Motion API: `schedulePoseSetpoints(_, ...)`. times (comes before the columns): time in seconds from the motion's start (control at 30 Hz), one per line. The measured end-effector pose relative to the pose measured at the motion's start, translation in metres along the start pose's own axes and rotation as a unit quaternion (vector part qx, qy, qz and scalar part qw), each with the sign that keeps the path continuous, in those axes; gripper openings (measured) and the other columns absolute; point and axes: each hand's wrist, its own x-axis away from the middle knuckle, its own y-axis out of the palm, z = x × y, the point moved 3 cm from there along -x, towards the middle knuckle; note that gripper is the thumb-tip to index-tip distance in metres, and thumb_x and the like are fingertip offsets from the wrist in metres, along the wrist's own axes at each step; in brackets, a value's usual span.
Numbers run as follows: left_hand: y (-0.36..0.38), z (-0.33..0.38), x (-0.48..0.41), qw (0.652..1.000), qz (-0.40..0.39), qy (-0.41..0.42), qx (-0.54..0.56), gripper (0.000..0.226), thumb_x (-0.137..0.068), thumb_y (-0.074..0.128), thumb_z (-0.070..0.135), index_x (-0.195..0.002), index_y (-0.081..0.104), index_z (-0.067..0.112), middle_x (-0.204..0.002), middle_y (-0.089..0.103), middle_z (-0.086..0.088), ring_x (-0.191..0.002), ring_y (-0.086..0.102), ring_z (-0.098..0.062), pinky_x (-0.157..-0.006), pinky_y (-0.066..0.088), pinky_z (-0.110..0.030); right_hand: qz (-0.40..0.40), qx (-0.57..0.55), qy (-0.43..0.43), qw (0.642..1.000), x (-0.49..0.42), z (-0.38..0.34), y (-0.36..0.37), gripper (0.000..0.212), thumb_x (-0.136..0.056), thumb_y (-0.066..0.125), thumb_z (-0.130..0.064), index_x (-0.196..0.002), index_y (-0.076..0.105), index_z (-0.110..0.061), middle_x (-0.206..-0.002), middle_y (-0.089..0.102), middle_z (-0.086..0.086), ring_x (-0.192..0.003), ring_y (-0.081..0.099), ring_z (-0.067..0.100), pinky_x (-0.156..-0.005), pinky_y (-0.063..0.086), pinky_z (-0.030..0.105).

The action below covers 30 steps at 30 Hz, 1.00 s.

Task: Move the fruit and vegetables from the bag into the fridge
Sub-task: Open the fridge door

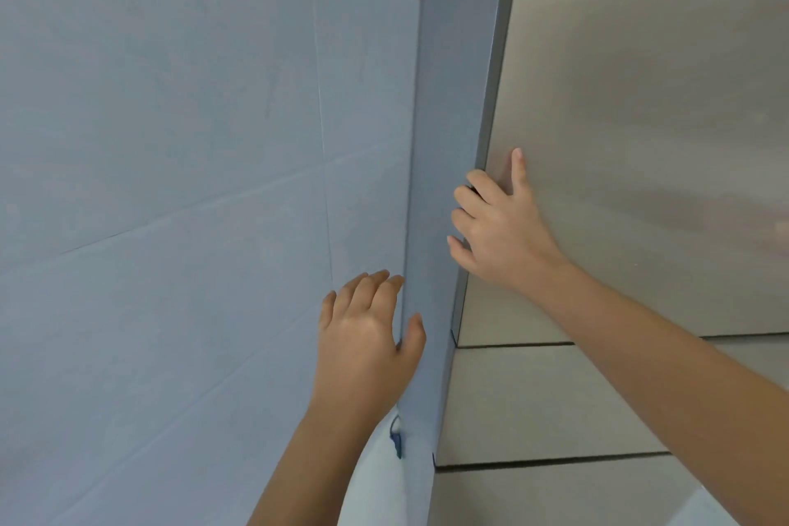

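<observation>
Tiled wall (170,141), pale blue-grey, filled everything left of the grip. Nearest, below the left wrist, hung something white (380,483) with a small blue clip; whether it was the bag or clothing could not be told. No fruit or vegetables showed anywhere, so the produce was out of view and, by the look of things, not yet in the fridge.

The left hand (367,337) held nothing. Its fingers lay nearly straight along the wall and its thumb rested on the grey side of the fridge (448,120), bracing at the corner. Just beyond and to its right, the right hand (499,226) grasped the door (640,98), with fingers hooked round its left edge and thumb flat on the beige front. Below that grip lay two lower fronts (533,406), parted by dark seams and apparently closed.

The door seemed shut or barely cracked, so the pull was probably only starting. The hold was a fingertip hook on a thin edge with no handle in sight, and it could slip if the seal resisted. If the seal gave suddenly, the door might swing at a head held this close. If it snapped back instead, the hooked fingers would be caught. With both hands at the fridge, the door might also drift shut while the produce was fetched.
</observation>
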Motion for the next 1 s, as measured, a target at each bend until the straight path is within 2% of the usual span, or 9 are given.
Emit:
schedulePoseSetpoints(0.1,0.005,-0.004,0.001,1.000,0.001,-0.006,0.031,0.046,-0.079,0.041,0.037,-0.107,0.064,0.008,-0.107,0.067,-0.009,-0.101,0.062,-0.029,-0.089,0.045,-0.050,-0.017,0.012,0.010,1.000,0.001,-0.002,-0.001,0.036,-0.080,0.044,-0.029,-0.075,0.066,-0.002,-0.081,0.058,0.011,-0.094,0.056,0.031,-0.095,0.025,0.071)
schedulePoseSetpoints(0.23,0.003,-0.001,0.008,0.998,0.005,0.002,0.066,0.046,-0.080,0.041,0.036,-0.109,0.064,0.008,-0.107,0.067,-0.008,-0.101,0.061,-0.029,-0.089,0.046,-0.049,-0.021,0.016,0.023,0.999,0.003,-0.007,-0.015,0.028,-0.077,0.057,-0.029,-0.074,0.066,-0.002,-0.082,0.058,0.011,-0.093,0.056,0.031,-0.096,0.025,0.070)
schedulePoseSetpoints(0.5,-0.021,0.021,0.034,0.997,0.012,0.018,0.075,0.046,-0.081,0.041,0.036,-0.110,0.063,0.008,-0.109,0.066,-0.009,-0.102,0.061,-0.030,-0.090,0.045,-0.050,-0.011,0.014,0.045,0.999,0.044,-0.016,-0.068,0.023,-0.083,0.045,-0.021,-0.072,0.058,-0.005,-0.094,0.060,0.014,-0.107,0.055,0.030,-0.101,0.023,0.063)
schedulePoseSetpoints(0.63,-0.034,0.049,0.055,0.996,0.001,0.040,0.078,0.046,-0.081,0.041,0.035,-0.111,0.063,0.007,-0.110,0.066,-0.010,-0.103,0.061,-0.030,-0.088,0.047,-0.053,-0.013,0.028,0.032,0.999,0.070,-0.013,-0.101,0.021,-0.082,0.048,-0.019,-0.072,0.060,-0.005,-0.102,0.063,0.015,-0.114,0.054,0.028,-0.101,0.023,0.060)
schedulePoseSetpoints(0.7,-0.038,0.064,0.068,0.995,-0.011,0.044,0.088,0.047,-0.080,0.041,0.035,-0.112,0.062,0.007,-0.111,0.065,-0.010,-0.103,0.060,-0.031,-0.088,0.047,-0.054,-0.027,0.037,0.028,0.999,0.087,-0.011,-0.117,0.020,-0.082,0.050,-0.019,-0.080,0.063,-0.005,-0.110,0.062,0.016,-0.120,0.050,0.028,-0.101,0.023,0.059)
schedulePoseSetpoints(0.83,-0.040,0.100,0.092,0.989,-0.051,0.074,0.116,0.047,-0.081,0.042,0.036,-0.115,0.060,0.009,-0.115,0.064,-0.009,-0.106,0.059,-0.028,-0.088,0.047,-0.053,-0.064,0.076,0.023,0.995,0.122,-0.005,-0.154,0.033,-0.089,0.044,-0.026,-0.106,0.063,-0.006,-0.129,0.055,0.015,-0.131,0.038,0.025,-0.101,0.026,0.058)
schedulePoseSetpoints(1.0,-0.041,0.139,0.115,0.980,-0.079,0.125,0.134,0.051,-0.080,0.042,0.036,-0.118,0.058,0.008,-0.115,0.064,-0.009,-0.104,0.060,-0.027,-0.090,0.046,-0.047,-0.104,0.087,0.044,0.990,0.160,0.007,-0.199,0.039,-0.089,0.048,-0.031,-0.119,0.059,-0.009,-0.141,0.045,0.014,-0.135,0.026,0.025,-0.099,0.031,0.060)
